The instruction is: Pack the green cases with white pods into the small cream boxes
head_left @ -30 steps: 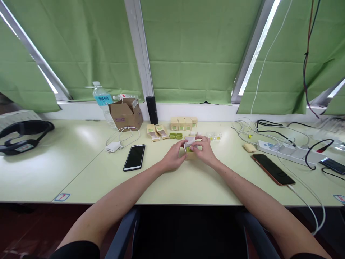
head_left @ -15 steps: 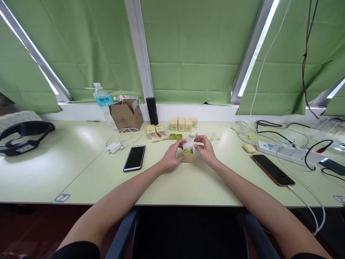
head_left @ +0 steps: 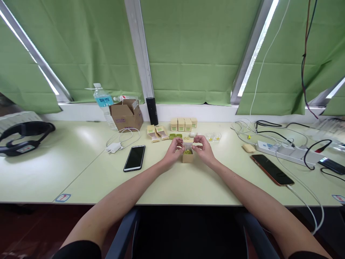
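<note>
A small tan cardboard box (head_left: 188,158) stands on the table in front of me with its top up, and something yellow-green shows inside. My left hand (head_left: 173,152) is at the box's left upper edge, thumb and fingers pinched at its flap. On the opposite side my right hand (head_left: 204,151) pinches the right upper edge in the same way. Just behind the box are two green containers (head_left: 175,136) and a small white piece (head_left: 193,134). Clear plastic cups (head_left: 213,136) sit behind my right hand.
Several small tan boxes (head_left: 181,124) stand in a row at the back, with two flattened ones (head_left: 157,133) to their left. A phone (head_left: 134,158) lies left, another phone (head_left: 272,169) right. Cables, a power strip (head_left: 285,154), a brown carton (head_left: 126,114) and a bottle (head_left: 104,102) surround them.
The box's lid has tipped further back, its tan outside now showing behind the opening. Both hands have closed in slightly, their fingertips now at the upper side edges.
</note>
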`<state>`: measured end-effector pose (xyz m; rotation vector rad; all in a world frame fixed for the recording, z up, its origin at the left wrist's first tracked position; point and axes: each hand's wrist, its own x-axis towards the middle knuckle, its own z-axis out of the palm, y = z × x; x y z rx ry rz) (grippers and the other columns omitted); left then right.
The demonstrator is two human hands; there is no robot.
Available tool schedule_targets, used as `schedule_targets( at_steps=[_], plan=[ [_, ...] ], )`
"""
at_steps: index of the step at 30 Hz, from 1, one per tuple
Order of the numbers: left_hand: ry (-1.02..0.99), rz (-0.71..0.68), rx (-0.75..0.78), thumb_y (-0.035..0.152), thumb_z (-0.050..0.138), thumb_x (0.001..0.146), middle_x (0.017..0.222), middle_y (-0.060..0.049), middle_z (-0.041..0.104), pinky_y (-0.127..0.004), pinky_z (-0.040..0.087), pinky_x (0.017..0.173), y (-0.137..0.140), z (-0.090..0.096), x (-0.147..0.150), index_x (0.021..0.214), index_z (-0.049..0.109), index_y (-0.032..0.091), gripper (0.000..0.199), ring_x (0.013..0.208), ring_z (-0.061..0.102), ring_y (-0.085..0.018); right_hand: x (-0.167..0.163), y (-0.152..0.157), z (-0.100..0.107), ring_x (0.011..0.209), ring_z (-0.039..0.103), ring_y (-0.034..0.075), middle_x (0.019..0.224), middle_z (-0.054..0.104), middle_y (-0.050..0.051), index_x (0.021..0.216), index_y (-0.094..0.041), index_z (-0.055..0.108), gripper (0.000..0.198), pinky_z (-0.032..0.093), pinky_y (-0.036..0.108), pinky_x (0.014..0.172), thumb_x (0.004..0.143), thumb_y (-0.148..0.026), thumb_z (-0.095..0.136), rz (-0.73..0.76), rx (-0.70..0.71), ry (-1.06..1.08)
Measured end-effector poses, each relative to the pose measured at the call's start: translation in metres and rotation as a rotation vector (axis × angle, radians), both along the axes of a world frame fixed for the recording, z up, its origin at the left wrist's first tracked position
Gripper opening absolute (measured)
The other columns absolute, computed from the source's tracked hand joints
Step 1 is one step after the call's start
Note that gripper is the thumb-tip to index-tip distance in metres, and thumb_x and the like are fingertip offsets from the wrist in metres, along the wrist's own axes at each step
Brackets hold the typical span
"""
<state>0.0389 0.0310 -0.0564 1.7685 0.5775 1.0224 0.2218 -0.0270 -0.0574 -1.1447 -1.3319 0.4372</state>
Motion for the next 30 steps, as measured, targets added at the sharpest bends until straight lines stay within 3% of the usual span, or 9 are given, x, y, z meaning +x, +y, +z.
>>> schedule_targets(
  at_steps=[9,15,19,24,30],
  plan=[
    [0.049,-0.057,-0.079,0.031,0.063,0.093,0.119,-0.008,0.064,-0.034,0.05,0.087,-0.007,0.0,0.005,0.127,0.044,0.026,0.039,0.11,0.061,-0.021,-0.005,-0.002,0.0,0.109,0.061,0.027,0.116,0.066,0.008,0.109,-0.028,0.057,0.032,0.059,0.037,0.07,0.079,-0.033,0.065,-0.03,-0.07,-0.105],
    [0.043,-0.018,-0.025,0.026,0.059,0.091,0.11,-0.004,0.063,-0.032,0.049,0.087,-0.009,0.002,0.005,0.116,0.048,0.025,0.027,0.105,0.061,-0.019,-0.01,-0.012,0.008,0.113,0.058,0.029,0.117,0.064,0.009,0.109,-0.028,0.058,0.027,0.059,0.044,0.081,0.083,-0.021,0.059,-0.068,0.063,-0.319],
    [0.05,0.008,0.034,0.018,0.053,0.084,0.105,-0.002,0.06,-0.031,0.049,0.087,-0.011,0.003,0.004,0.1,0.051,0.023,0.017,0.1,0.06,-0.017,-0.01,-0.02,0.012,0.104,0.058,0.03,0.104,0.062,0.008,0.102,-0.029,0.06,0.026,0.055,0.045,0.079,0.08,-0.014,0.058,-0.105,0.184,-0.497],
    [0.057,0.056,0.1,0.022,0.056,0.083,0.103,-0.003,0.061,-0.035,0.047,0.093,-0.012,0.005,0.001,0.096,0.053,0.022,0.013,0.1,0.058,-0.019,-0.006,-0.025,0.017,0.093,0.059,0.028,0.094,0.062,0.006,0.098,-0.027,0.061,0.023,0.053,0.045,0.079,0.079,-0.015,0.057,-0.044,0.273,-0.524],
    [0.039,0.032,0.208,0.025,0.059,0.084,0.113,-0.006,0.062,-0.04,0.045,0.104,-0.01,0.012,-0.013,0.097,0.059,0.023,0.013,0.115,0.057,-0.024,-0.006,-0.026,0.021,0.083,0.058,0.026,0.082,0.062,0.005,0.089,-0.027,0.061,0.005,0.05,0.045,0.078,0.088,-0.023,0.058,-0.045,0.29,-0.502]
  ],
)
